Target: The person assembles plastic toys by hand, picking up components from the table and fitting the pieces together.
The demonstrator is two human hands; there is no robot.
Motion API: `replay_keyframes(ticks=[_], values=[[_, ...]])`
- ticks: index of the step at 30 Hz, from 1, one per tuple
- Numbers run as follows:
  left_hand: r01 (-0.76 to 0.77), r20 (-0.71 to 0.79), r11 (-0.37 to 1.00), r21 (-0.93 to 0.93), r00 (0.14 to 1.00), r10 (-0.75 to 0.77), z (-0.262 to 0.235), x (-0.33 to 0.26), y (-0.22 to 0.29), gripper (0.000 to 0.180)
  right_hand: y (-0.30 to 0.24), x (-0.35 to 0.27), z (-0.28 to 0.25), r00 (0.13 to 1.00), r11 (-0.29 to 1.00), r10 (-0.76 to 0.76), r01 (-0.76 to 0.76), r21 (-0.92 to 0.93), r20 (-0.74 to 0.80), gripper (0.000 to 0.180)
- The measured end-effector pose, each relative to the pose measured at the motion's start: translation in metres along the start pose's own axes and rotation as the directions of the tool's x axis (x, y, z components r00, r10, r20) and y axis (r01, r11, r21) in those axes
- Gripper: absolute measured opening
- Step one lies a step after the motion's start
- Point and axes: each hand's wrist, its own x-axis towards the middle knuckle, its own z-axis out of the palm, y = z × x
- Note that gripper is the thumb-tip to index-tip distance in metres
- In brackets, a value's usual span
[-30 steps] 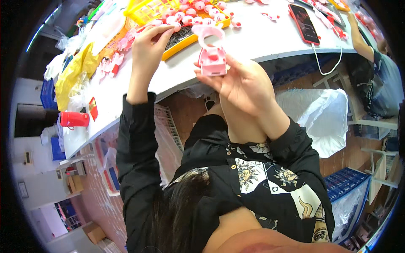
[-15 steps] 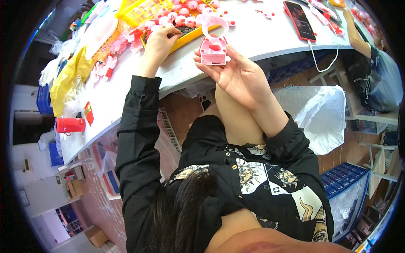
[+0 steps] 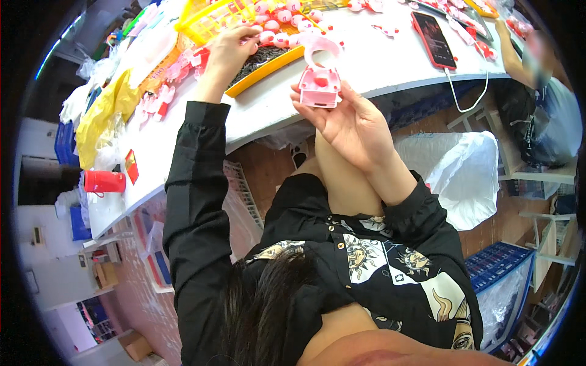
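My right hand (image 3: 357,128), palm up at the table's front edge, holds a pink plastic toy part (image 3: 320,88) between thumb and fingers. The part has a boxy base, red spots and a pale pink ring standing at its far end. My left hand (image 3: 231,58) is over the left side of a yellow tray (image 3: 267,74) of small dark pieces, which look like screws (image 3: 264,59). Its thumb and fingertips are pinched together; whatever is between them is too small to make out. Round pink-and-red pieces (image 3: 284,27) lie heaped just beyond those fingertips.
A yellow basket (image 3: 210,25) stands behind the tray. To the right lies a red-cased phone (image 3: 433,39) on a white cable. More pink parts (image 3: 155,102), a yellow bag (image 3: 107,113) and a red cup (image 3: 105,181) are at the left. Another person's arm (image 3: 511,52) reaches in at far right.
My left hand has risen from among the dark pieces in the tray, moving slightly away toward the round pink pieces. The toy part in my right hand sits slightly lower and further right in view.
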Motion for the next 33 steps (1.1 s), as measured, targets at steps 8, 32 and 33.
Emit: replay_keyframes(ticks=[8,32,33], values=[[-0.233,0.064,0.973,-0.004,0.970,0.233,0.044,0.020,0.061,0.025,0.003,-0.022,-0.002,0.952,0.951,-0.300,0.293,-0.102,-0.060,0.046],[0.195,0.068,0.423,-0.885,0.953,-0.296,-0.072,-0.138,0.129,0.045,0.051,-0.075,-0.026,0.930,0.930,0.368,-0.368,-0.014,0.005,0.045],[0.187,0.057,0.414,-0.891,0.950,-0.307,-0.074,-0.149,0.128,0.046,0.054,-0.077,-0.028,0.903,0.903,0.429,-0.429,-0.001,-0.017,0.045]])
